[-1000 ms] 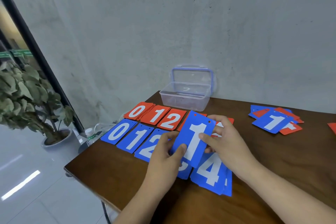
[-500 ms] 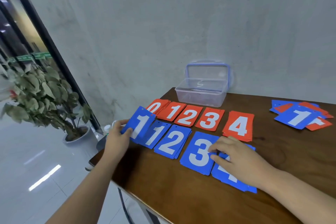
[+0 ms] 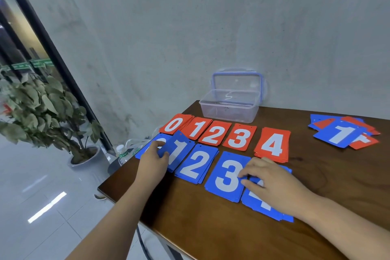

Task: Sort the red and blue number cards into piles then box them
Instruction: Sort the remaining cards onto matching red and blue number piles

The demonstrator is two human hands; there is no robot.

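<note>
The left hand [image 3: 155, 160] pinches one blue 1 card [image 3: 179, 150] between thumb and fingers. The card is tipped up a little over the blue row, at about 10 o'clock from the person. I think it is held by its side edge so it can slide down flat onto the other blue ones.

The right hand [image 3: 272, 181] lies palm down on the blue 4 pile [image 3: 266, 207], at about 1 o'clock. Its fingers are loose and it lifts no card. I think it rests there to stop the slippery pile from sliding.

The blue 2 pile [image 3: 196, 162] and blue 3 pile [image 3: 226, 177] sit side by side between the hands. Behind them is the red row [image 3: 240, 139], running 0 to 4. Matching numbers sit one behind the other, so each new card has a clear home.

A mixed heap [image 3: 341, 133] of red and blue cards waits at 2 o'clock, well apart from the rows. It is not yet sorted.

The box [image 3: 230, 107] stands open at 12 o'clock, just behind the red row. Its lid [image 3: 237, 82] leans up against the wall. I see no cards inside.

The cards are thin, flat, smooth rectangles with big white numbers and a small hole near the top. The box is see-through plastic, and the lid has a blue rim. The table [image 3: 211, 228] is dark brown wood with a soft shine.
</note>
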